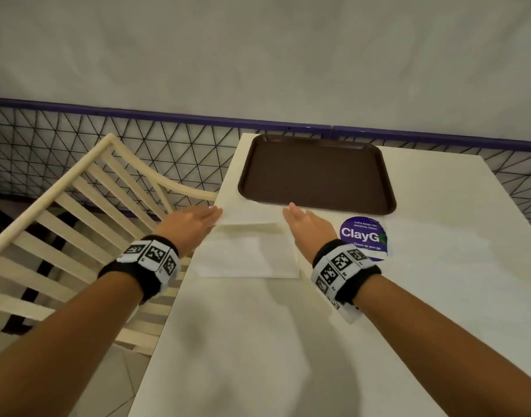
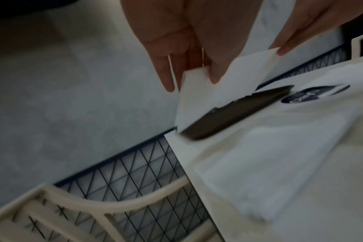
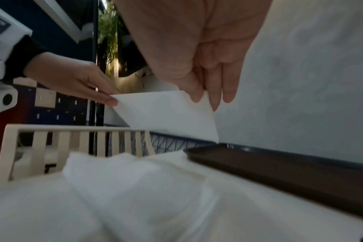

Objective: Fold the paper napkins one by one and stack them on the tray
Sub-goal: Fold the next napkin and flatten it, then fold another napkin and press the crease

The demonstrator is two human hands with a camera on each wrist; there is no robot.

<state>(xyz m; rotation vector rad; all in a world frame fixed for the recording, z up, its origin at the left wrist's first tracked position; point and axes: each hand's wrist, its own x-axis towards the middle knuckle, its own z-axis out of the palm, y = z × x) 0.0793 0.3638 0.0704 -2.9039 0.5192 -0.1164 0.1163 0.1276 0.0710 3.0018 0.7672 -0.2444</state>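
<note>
Napkin hangs lifted off the table, pinched at one top corner by the left hand and at the other by the right hand, just short of the near rim of the brown tray, whose bare floor lies beyond. More napkins lie flat below the hands near the table's left edge, a slatted chair standing off that edge, a round purple sticker partly under the right wrist. White paper on the white table blurs in both wrist views, so how many sheets lie there cannot be told.
</note>
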